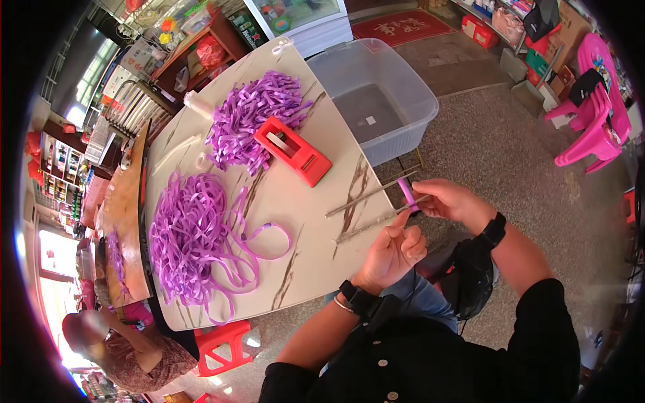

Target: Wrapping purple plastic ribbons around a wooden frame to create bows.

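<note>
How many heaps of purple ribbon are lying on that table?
2. One heap of cut purple strips lies at the far end beside the red tape dispenser; a bigger tangle of long ribbon lies nearer, on the person's left.

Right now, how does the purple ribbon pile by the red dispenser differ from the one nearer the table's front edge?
The far ribbon pile is short cut strips, heaped compactly against the red dispenser. The near ribbon pile is long tangled loops, spread wider, one loop trailing out. Both are the same purple.
</note>
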Tool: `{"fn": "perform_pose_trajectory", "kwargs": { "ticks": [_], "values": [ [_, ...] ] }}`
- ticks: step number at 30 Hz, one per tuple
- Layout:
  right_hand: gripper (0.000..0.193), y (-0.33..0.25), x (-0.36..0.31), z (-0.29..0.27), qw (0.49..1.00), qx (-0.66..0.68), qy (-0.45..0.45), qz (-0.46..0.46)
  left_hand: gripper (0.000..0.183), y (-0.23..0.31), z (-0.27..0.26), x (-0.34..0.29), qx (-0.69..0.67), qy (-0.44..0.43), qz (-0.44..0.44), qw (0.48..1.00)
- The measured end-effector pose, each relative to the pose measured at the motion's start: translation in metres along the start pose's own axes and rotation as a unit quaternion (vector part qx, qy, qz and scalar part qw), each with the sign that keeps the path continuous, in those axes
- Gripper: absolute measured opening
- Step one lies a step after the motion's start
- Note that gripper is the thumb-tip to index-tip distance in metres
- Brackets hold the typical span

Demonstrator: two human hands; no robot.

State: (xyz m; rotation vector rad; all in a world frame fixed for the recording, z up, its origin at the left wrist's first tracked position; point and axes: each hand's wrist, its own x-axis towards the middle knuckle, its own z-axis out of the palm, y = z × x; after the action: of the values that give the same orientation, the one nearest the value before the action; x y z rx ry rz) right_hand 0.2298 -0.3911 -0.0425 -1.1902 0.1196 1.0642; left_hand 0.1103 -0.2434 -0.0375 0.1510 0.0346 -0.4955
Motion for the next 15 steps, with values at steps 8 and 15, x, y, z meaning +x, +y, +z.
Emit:
{"fn": "perform_pose_trajectory", "kwargs": {
  "ticks": [8,15],
  "values": [
    [0.016,-0.010,-0.007,0.009,0.986,-0.091,0.094,-0.104,0.038,0.001,0.001,0.000,0.005,-0.007,-0.004,1.000],
    [0.017,-0.008,-0.012,0.017,0.925,-0.252,0.116,-0.260,0.038,0.001,-0.003,0.000,0.006,-0.019,-0.004,1.000]
  ]
}}
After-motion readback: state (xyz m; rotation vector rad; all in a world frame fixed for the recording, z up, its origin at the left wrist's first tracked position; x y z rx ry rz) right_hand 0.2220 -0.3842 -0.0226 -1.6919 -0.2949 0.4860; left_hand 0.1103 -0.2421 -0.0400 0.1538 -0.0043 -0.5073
